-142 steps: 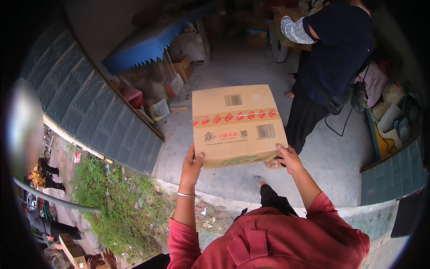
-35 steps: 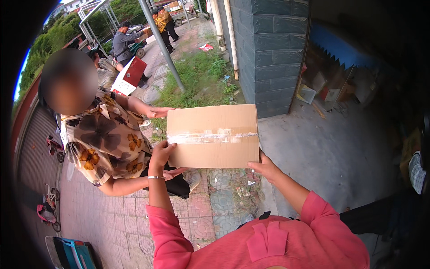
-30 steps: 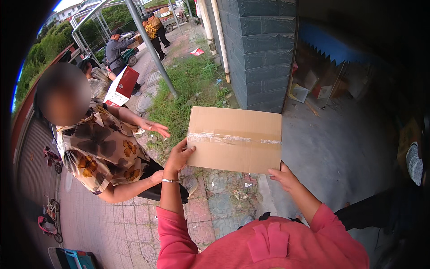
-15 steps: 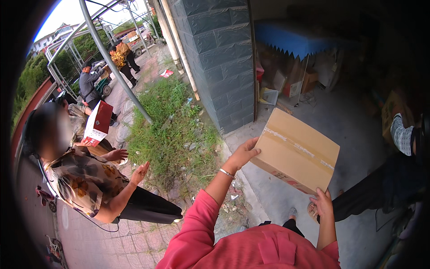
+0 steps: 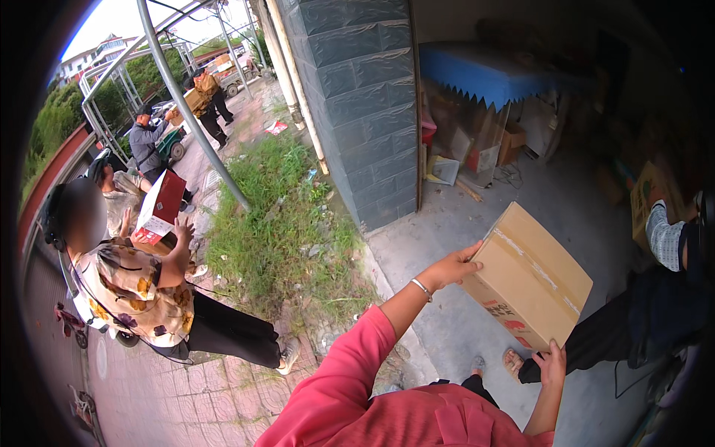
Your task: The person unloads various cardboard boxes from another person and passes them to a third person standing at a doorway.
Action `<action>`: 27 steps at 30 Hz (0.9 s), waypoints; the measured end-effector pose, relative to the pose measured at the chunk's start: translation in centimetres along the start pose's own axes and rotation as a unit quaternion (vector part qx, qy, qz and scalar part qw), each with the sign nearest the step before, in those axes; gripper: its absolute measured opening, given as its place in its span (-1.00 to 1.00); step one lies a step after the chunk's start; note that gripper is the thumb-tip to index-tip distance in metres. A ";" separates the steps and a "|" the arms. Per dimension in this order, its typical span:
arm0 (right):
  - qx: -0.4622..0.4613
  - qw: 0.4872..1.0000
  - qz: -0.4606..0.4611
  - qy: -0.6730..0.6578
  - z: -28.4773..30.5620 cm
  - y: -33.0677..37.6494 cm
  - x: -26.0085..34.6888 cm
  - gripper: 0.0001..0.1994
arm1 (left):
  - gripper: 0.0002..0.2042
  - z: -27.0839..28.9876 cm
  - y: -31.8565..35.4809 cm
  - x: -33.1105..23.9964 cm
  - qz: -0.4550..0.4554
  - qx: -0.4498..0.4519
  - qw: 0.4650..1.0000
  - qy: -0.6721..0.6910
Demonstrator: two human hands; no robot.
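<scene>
I hold a brown cardboard box (image 5: 530, 277), taped along its top and tilted, out to my right over the concrete floor. My left hand (image 5: 452, 267) presses on its upper left edge, a bracelet on the wrist. My right hand (image 5: 552, 363) supports its lower corner from beneath. A person in dark trousers and a striped sleeve (image 5: 665, 237) stands just beyond the box at the right.
At the left a person in a patterned shirt (image 5: 130, 287) raises both hands beside a red and white box (image 5: 161, 208). A grey block wall (image 5: 363, 112), a grass patch (image 5: 277, 216), a slanted metal pole (image 5: 190, 104) and a blue-covered table (image 5: 491, 74) with boxes lie ahead. More people stand farther off.
I turned from the person in the patterned shirt and swung the box to the right toward the concrete area. The box is now tilted, nearer the person in dark trousers.
</scene>
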State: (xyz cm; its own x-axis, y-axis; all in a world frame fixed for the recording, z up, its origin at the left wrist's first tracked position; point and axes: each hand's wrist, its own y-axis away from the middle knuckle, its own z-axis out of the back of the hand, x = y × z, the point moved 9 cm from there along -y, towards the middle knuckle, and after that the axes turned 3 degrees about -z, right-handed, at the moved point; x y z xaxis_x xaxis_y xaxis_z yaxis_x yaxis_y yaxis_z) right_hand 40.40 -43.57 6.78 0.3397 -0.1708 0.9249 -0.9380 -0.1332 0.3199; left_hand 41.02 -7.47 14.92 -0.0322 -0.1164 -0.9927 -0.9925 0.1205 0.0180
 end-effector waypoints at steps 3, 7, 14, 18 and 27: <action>0.002 1.000 -0.004 -0.009 0.3 -0.4 0.5 -0.41 | -0.38 -0.1 -0.8 0.0 -0.024 0.004 1.000 -0.001; -0.002 1.000 0.003 -0.002 0.2 -0.7 0.6 -0.39 | -0.40 0.2 -1.6 0.8 -0.089 -0.013 0.996 0.022; -0.002 1.000 0.017 0.012 0.2 -1.0 0.9 -0.40 | -0.46 0.4 -1.3 1.1 -0.060 -0.030 0.998 0.018; -0.012 0.999 0.026 0.021 0.1 -0.6 1.4 -0.43 | -0.47 0.1 -1.9 1.0 -0.057 -0.020 0.998 0.026; -0.016 0.999 -0.006 0.035 -1.3 -0.6 3.3 -0.33 | -0.49 0.8 -2.2 1.4 0.023 -0.045 0.999 0.008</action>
State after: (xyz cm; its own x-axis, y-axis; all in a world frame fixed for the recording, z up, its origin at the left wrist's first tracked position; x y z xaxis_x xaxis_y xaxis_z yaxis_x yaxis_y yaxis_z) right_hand 42.01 -42.73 9.89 0.3459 -0.0999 0.9330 -0.9362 -0.1037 0.3359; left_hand 43.21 -7.13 13.42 -0.0793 -0.1290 -0.9885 -0.9965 0.0372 0.0751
